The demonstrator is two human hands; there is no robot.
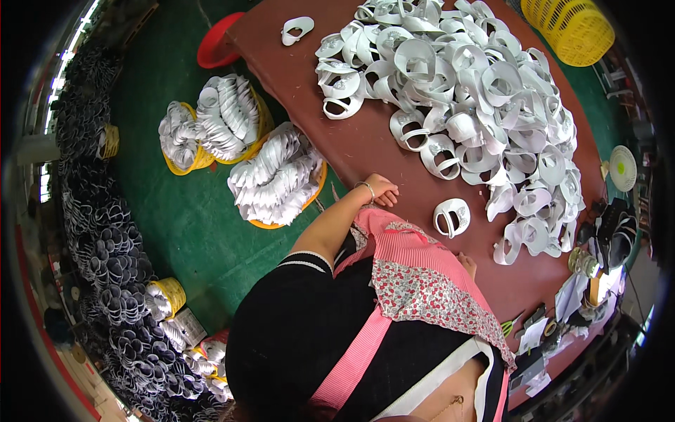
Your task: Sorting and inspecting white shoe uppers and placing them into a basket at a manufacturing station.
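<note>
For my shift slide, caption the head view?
White curved pieces heaped on a brown table, one near the left grip and right grip; filled yellow baskets on green floor.

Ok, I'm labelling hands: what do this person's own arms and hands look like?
The left hand is ungloved, with a thin bracelet at the wrist; that arm's short black sleeve has white trim at its edge. The right hand shows only in part, its arm hidden.

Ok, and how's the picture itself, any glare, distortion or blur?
Head view: fisheye bending curves the brown table's edges, and black surrounds the round image; head view: glare burns out the bright strip at far left; head view: the dark pile looks murky, while the white pieces and left hand look fairly sharp.
</note>
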